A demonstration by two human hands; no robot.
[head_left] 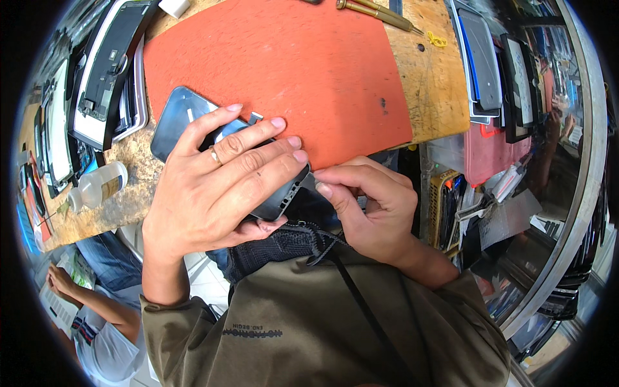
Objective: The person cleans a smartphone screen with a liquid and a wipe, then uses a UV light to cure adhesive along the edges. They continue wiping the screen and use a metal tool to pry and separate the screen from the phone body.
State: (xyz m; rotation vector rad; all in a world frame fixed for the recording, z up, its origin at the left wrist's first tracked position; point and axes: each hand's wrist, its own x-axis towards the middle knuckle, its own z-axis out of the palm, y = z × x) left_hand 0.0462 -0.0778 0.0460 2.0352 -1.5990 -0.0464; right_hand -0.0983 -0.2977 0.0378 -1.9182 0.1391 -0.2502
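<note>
My left hand (222, 174) lies across a dark phone (282, 204), its fingers stretched over the top and its thumb along the near edge. Small openings show along the phone's right end. Beside that end, my right hand (374, 203) has thumb and forefinger pinched together. Whatever they hold, if anything, is too small to make out. A glossy dark panel with rounded corners (177, 119) reaches out past my left hand, on the far left. My fingers hide whether it joins the phone. A small pale tab (256, 117) sticks up between my fingertips.
An orange mat (309, 71) covers much of the wooden bench (438, 97). Brass-coloured screwdrivers (380, 14) lie at its far edge, near a yellow loop (437, 40). A clear bottle (100, 185) and stacked device parts (106, 71) stand left. Another person (106, 322) sits lower left.
</note>
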